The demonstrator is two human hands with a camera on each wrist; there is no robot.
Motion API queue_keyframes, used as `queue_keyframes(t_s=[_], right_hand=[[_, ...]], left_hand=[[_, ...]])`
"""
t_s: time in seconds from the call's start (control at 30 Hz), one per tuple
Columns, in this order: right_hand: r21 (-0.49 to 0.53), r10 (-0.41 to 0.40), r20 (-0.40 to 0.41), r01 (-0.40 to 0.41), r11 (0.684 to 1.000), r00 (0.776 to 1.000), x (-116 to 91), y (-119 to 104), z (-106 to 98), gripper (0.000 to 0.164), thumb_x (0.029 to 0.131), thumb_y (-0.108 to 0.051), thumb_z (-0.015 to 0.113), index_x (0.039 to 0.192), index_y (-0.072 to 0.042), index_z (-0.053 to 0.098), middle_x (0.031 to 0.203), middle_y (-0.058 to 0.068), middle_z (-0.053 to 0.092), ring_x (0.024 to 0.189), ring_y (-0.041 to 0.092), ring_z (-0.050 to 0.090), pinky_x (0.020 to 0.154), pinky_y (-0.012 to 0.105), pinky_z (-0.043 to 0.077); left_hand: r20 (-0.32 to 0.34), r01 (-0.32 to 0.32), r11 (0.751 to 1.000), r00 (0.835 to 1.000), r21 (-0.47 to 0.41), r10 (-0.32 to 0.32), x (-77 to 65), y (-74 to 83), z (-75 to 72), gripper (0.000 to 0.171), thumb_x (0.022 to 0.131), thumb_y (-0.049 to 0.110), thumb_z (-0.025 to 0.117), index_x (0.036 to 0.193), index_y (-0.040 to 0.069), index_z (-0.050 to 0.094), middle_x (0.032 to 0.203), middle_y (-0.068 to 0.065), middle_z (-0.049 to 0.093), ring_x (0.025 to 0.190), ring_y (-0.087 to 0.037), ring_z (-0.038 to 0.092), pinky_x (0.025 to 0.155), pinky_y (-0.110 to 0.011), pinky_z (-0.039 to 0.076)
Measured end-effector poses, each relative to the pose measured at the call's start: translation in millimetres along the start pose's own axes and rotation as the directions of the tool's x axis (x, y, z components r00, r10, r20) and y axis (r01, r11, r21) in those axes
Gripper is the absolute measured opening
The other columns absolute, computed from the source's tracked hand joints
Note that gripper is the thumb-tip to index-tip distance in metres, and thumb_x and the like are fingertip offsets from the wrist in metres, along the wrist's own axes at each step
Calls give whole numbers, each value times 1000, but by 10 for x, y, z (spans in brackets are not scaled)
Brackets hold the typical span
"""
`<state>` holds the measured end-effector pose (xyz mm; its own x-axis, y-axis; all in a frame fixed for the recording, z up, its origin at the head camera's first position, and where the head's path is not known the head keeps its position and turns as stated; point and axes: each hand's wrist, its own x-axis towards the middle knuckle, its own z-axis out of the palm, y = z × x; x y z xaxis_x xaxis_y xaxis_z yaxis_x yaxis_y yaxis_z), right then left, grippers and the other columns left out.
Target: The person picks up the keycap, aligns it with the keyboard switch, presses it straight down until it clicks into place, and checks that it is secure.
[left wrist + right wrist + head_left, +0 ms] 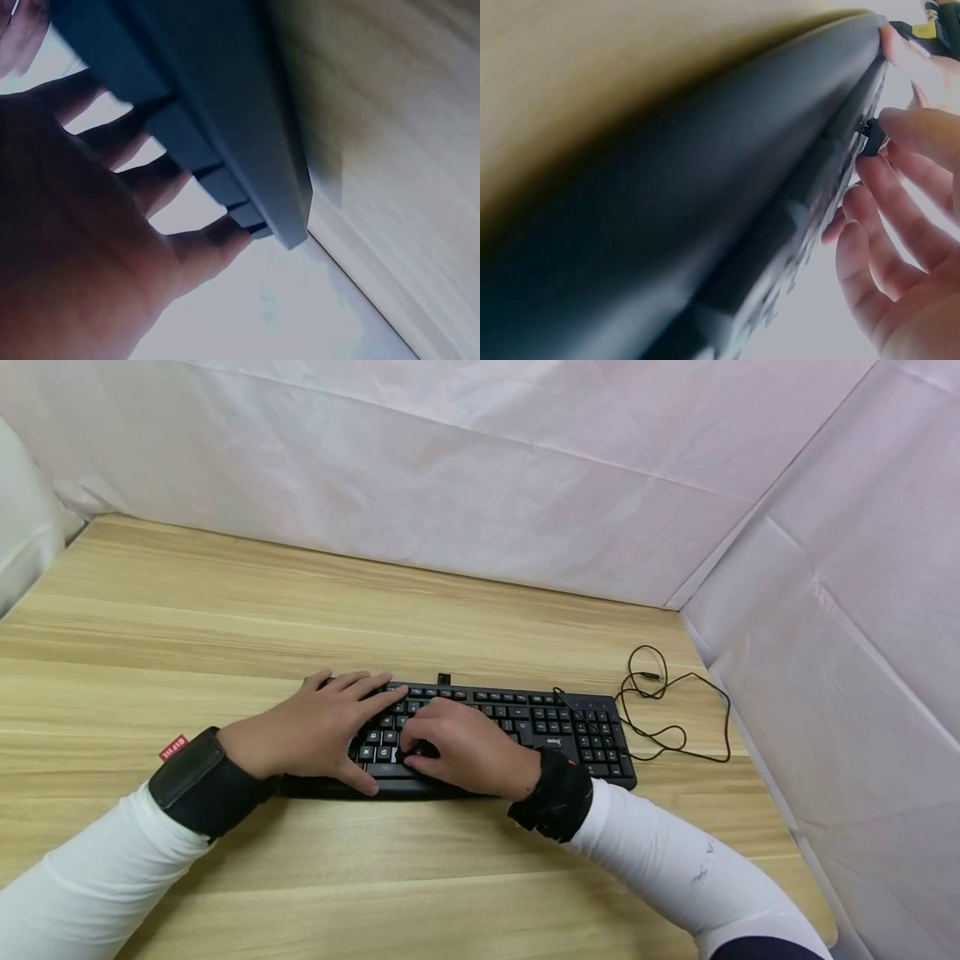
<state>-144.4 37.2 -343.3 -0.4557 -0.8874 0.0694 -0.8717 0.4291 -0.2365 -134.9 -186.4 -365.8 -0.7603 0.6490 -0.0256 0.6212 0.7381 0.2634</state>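
A black keyboard (pixel 555 741) lies on the wooden table. My left hand (pixel 322 727) rests across its left end, fingers spread over the keys and thumb near the front edge. In the left wrist view, the fingertips touch the side of the keys (pixel 180 139). Over the lower letter keys, my right hand (pixel 465 747) has thumb and index finger brought together. Between them the right wrist view shows a small black keycap (pixel 874 138), pinched just above the key rows; its other fingers are loosely bent. A pale spot shows among the keys beside these fingertips.
A thin black cable (pixel 678 747) with a plug lies in loops right of the keyboard and crosses its number pad. A small black piece (pixel 444 679) sits at the keyboard's back edge. White cloth walls (pixel 480 468) stand behind and to the right of the table (pixel 187 618).
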Motion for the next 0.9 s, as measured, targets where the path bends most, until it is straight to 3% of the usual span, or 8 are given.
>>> queue_keyframes(t_s=[0.9], right_hand=[[-80, -69, -49, 65, 995, 996, 28, 8, 92, 3, 82, -20, 71, 85, -18, 71, 89, -5, 67, 87, 9, 53, 77, 26, 49]], left_hand=[[5, -1, 1000, 1000, -6, 1, -3, 1, -28, 119, 56, 77, 65, 150, 14, 26, 152, -17, 26, 132, -37, 24, 98, -70, 25]])
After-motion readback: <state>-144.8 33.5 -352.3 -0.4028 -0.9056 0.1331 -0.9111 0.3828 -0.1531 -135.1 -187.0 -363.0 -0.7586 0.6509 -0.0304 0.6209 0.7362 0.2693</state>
